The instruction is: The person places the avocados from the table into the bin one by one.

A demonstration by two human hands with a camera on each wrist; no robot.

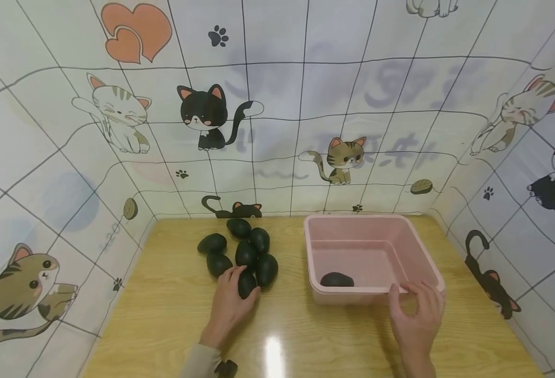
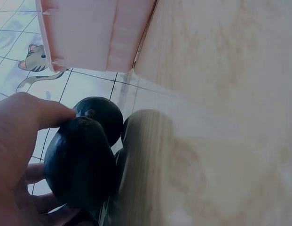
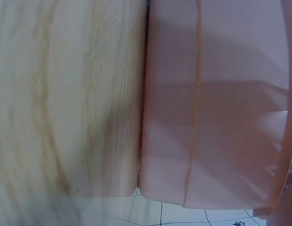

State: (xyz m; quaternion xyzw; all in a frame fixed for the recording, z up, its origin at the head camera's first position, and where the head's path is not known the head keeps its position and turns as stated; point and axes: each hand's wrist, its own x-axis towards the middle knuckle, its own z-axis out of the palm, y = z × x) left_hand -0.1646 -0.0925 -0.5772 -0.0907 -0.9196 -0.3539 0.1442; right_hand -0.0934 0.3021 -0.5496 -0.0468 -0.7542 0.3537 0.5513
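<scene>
My left hand (image 1: 234, 300) grips a dark green avocado (image 1: 247, 284) at the near side of a cluster, thumb on one side and fingers on the other. In the left wrist view the held avocado (image 2: 80, 162) stands close up, with another avocado (image 2: 101, 115) behind it. Several more avocados (image 1: 266, 270) lie around it on the table. To the right is a pink plastic bin (image 1: 348, 297) with one avocado (image 1: 337, 279) inside by its near wall. My right hand (image 1: 418, 315) holds the bin's near rim toward the right corner, fingers curled over the edge.
The wood-grain table (image 1: 305, 341) meets a back wall covering (image 1: 277, 136) printed with cats and grid lines, with similar side panels left and right. The bin's far rim lies close to the back wall.
</scene>
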